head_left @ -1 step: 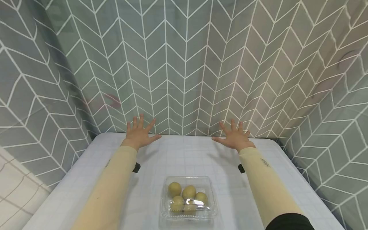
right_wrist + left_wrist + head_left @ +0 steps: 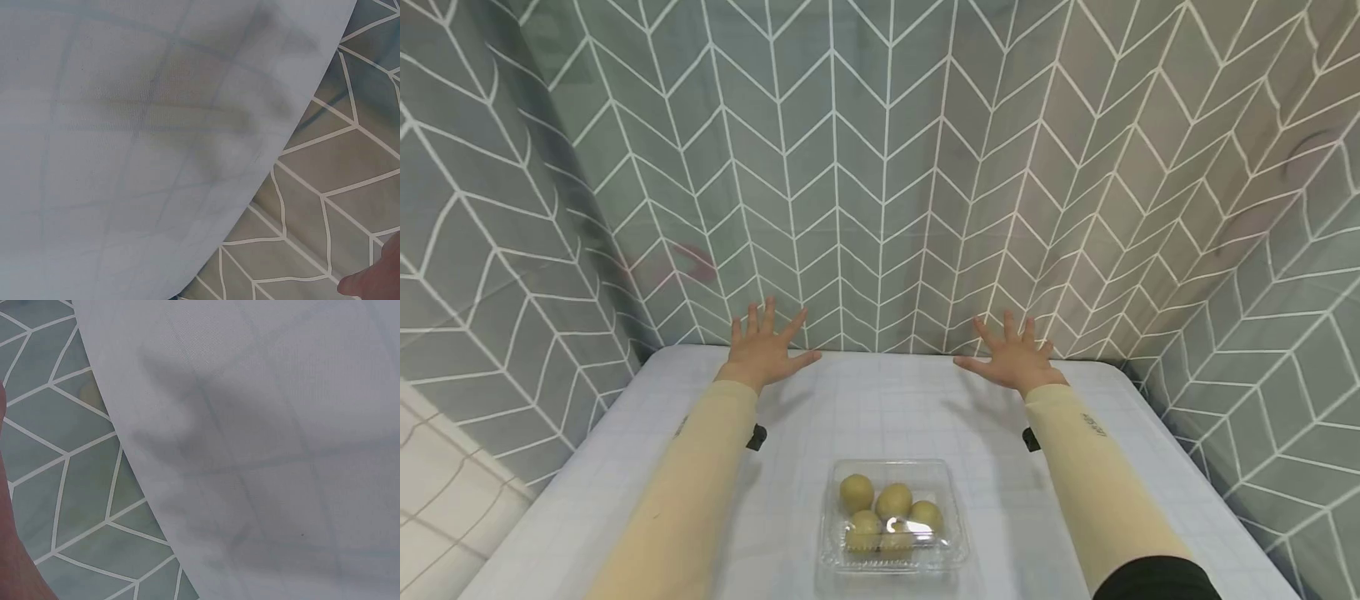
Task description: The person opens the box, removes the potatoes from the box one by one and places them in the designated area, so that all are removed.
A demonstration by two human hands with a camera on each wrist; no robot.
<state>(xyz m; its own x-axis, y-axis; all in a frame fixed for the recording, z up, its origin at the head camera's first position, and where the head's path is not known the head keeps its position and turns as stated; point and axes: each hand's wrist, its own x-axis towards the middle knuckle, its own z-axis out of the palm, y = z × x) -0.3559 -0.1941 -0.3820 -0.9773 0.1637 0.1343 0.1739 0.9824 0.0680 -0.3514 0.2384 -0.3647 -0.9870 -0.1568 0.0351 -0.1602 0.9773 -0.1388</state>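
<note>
Table (image 2: pixel 880 400): while the left hand (image 2: pixel 762 356) and the right hand (image 2: pixel 1017 360) hang near its far edge, their fingers are spread and hold nothing.
Clear box (image 2: pixel 936 482): lies between the left sleeve (image 2: pixel 677 492) and the right sleeve (image 2: pixel 1097 483), well apart from both hands, with five yellowish round fruits (image 2: pixel 894 501) inside.
Round fruits: could roll out, were a sleeve to tip a loosely fastened box.
Sleeves: dark print (image 2: pixel 1092 424), too small to read; no label shows on the box.
</note>
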